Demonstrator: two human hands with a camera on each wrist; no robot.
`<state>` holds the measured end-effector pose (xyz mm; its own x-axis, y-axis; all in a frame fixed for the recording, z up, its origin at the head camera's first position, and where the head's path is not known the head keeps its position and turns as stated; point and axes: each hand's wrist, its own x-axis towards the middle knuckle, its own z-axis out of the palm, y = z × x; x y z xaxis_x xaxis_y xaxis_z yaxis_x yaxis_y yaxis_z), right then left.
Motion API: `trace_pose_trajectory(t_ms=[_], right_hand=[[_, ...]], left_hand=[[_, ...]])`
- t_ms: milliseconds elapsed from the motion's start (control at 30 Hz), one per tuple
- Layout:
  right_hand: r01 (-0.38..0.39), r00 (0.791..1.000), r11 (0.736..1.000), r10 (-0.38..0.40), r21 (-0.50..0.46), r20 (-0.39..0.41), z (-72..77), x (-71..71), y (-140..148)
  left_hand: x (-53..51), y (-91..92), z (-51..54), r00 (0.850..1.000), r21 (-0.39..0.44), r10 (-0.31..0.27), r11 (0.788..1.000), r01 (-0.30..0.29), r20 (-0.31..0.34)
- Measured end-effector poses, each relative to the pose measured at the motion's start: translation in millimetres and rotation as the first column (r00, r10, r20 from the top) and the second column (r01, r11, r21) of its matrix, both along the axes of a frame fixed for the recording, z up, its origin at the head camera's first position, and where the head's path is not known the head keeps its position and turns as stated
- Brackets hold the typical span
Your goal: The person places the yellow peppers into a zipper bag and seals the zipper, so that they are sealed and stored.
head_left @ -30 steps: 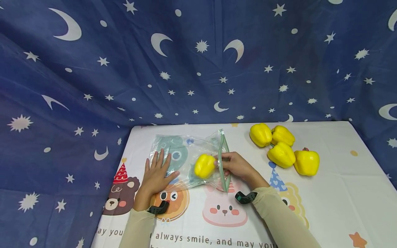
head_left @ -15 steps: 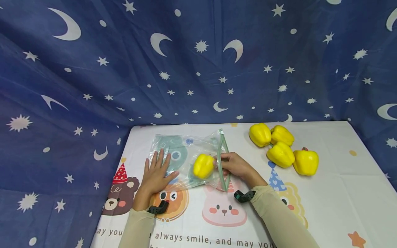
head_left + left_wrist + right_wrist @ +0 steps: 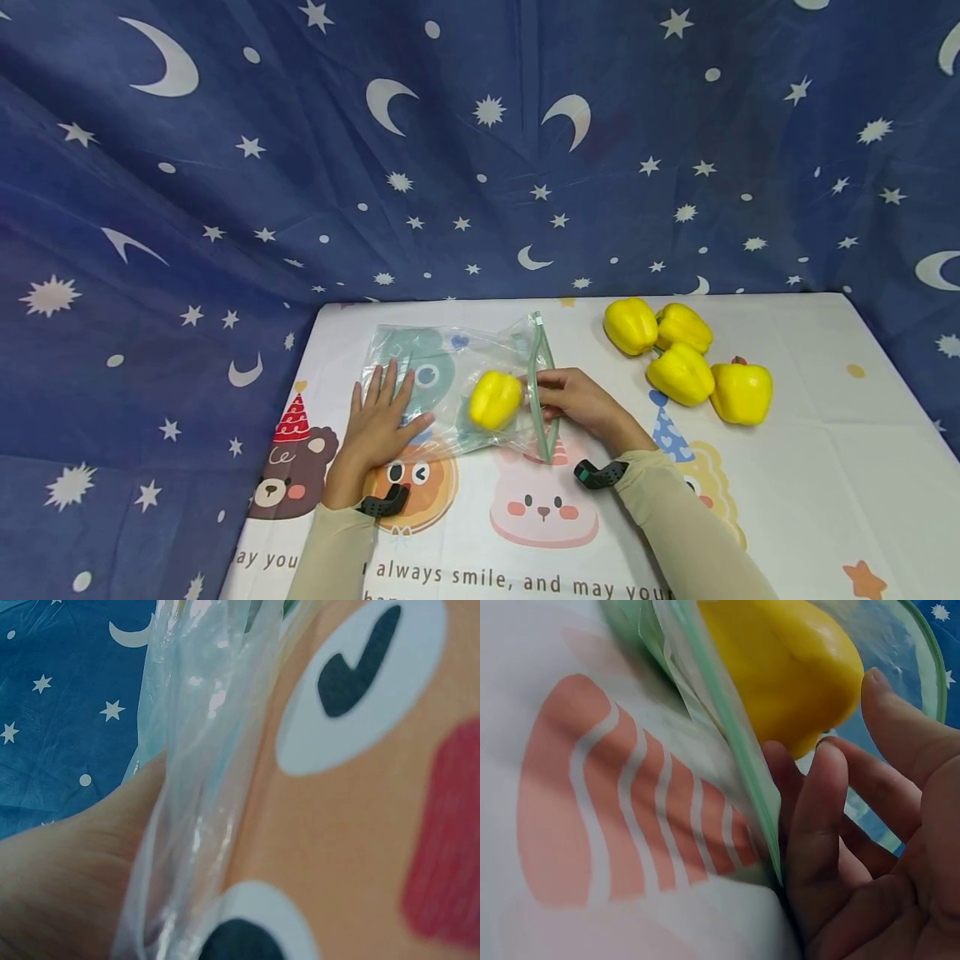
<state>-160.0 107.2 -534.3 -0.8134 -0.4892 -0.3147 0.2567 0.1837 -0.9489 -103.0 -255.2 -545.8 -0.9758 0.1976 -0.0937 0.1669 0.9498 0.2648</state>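
A clear bag with a green-edged mouth [image 3: 537,392] lies on the table, its mouth facing right. Inside it, near the opening, is a yellow bell pepper [image 3: 496,400]. My left hand [image 3: 381,425] rests flat on the closed end of the bag with its fingers spread; part of this hand [image 3: 82,855] shows beside the crinkled plastic [image 3: 202,750] in the left wrist view. My right hand [image 3: 581,403] reaches into the mouth. In the right wrist view, its thumb and loosely bent fingers [image 3: 821,802] are apart, right at the stem end of the pepper [image 3: 780,667].
Several yellow peppers [image 3: 680,374] sit grouped at the back right of the table, outside the bag. The printed tablecloth [image 3: 810,500] has cartoon animals and lettering. A blue curtain [image 3: 450,150] with moons and stars stands behind and at the left.
My right hand has drawn back slightly to the right from the pepper in the bag. My left hand has stayed in place on the plastic.
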Motion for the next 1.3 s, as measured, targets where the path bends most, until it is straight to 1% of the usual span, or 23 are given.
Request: trace_pose_trajectory(t_ms=[67,167,300,367,500,600,700,833,1000,1067,1200,1300], right_hand=[[0.003,1.0,1.0,-0.003,-0.024,0.015,0.1,0.4,3],[0.004,1.0,0.999,-0.003,-0.051,0.009,3.2,1.4,8],[0.011,1.0,0.999,-0.011,-0.036,-0.003,12.2,3.1,16],[0.009,1.0,1.0,-0.008,0.006,-0.023,18.6,4.4,21],[-0.009,0.995,0.994,0.02,0.105,-0.096,30.7,6.1,33],[0.007,0.988,0.984,0.022,0.179,-0.155,38.3,6.7,43],[0.039,0.98,0.976,0.004,0.216,-0.197,44.2,7.6,52],[0.074,0.967,0.97,-0.012,0.233,-0.255,50.3,9.9,64],[0.132,0.938,0.953,-0.031,0.271,-0.346,59.2,14.5,83],[0.159,0.927,0.946,-0.045,0.281,-0.373,64.3,17.1,93],[0.206,0.912,0.939,-0.083,0.274,-0.402,76.7,22.2,110],[0.253,0.893,0.924,-0.11,0.286,-0.436,85.9,25.2,122]], left_hand=[[-0.1,0.4,0.6,1.0,0.002,0.0,1.0,0.0,0.001],[-0.1,0.8,2.7,1.0,0.003,0.0,1.0,0.0,0.003],[-0.5,0.6,4.1,1.0,0.003,0.001,1.0,-0.001,0.003],[-0.8,0.0,3.8,1.0,0.0,0.002,1.0,-0.002,0.004],[-1.2,-1.8,2.0,1.0,-0.008,0.004,1.0,-0.004,0.006],[-1.3,-2.8,1.2,1.0,-0.005,0.008,1.0,-0.008,0.01],[-1.1,-3.6,1.2,1.0,-0.006,0.008,1.0,-0.008,0.013],[-0.6,-3.5,2.7,1.0,-0.009,0.009,1.0,-0.008,0.016],[0.0,-2.0,3.2,1.0,-0.008,0.004,1.0,-0.004,0.015],[0.3,-1.0,3.2,1.0,-0.007,0.002,1.0,-0.001,0.014],[0.7,0.5,3.4,1.0,-0.004,0.004,1.0,-0.004,0.014],[0.8,1.0,2.6,1.0,-0.002,0.001,1.0,-0.001,0.007]])
